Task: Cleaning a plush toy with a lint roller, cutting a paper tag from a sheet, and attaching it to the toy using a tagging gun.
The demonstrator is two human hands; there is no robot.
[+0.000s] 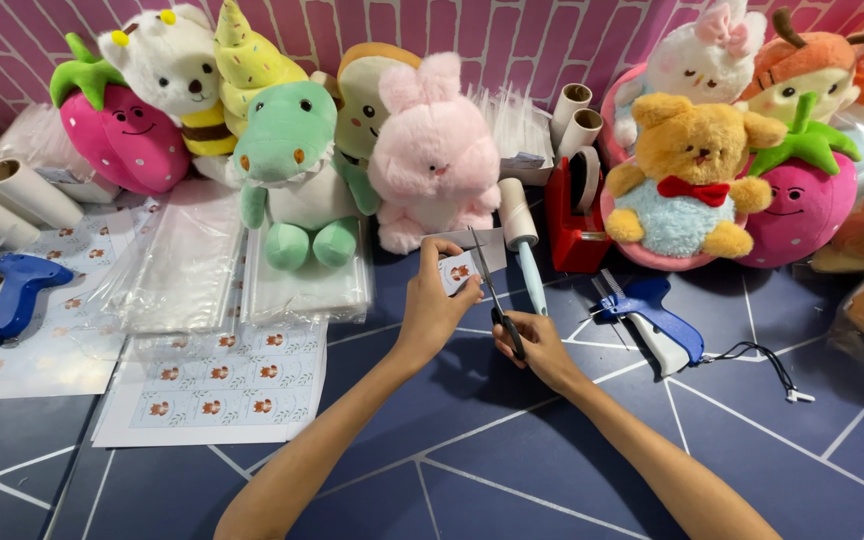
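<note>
**Inspector:** Report the hands.

**Onlooker:** The left hand (434, 305) pinches a small paper label (464, 262) between thumb and fingers, held up just above the dark blue floor (512, 430). The right hand (537, 345) is closed through the handles of the scissors (490, 290). The blades stand open, with the label's right edge between them.

**Inspector:** Where does the label sit in the scene?

**Onlooker:** In the middle, just in front of the pink rabbit toy (434, 150) and beside a lint roller (522, 240) lying on the floor. A printed sheet of labels (222, 385) lies well to the left, next to a stack of clear bags (187, 260). A blue tagging gun (657, 320) lies near the right hand, not touching it.

**Inspector:** Your judgement on doing this cut well?

**Onlooker:** 3 points, as I judge it. Keep the paper taut and the left fingertips clear of the blade line. Feed the label deep into the blades instead of snipping with the tips. Follow the border around the printed picture, turning the paper and not the scissors.

**Inspector:** Risks?

**Onlooker:** The piece is small, so it could slip or the cut could run into the print.
</note>
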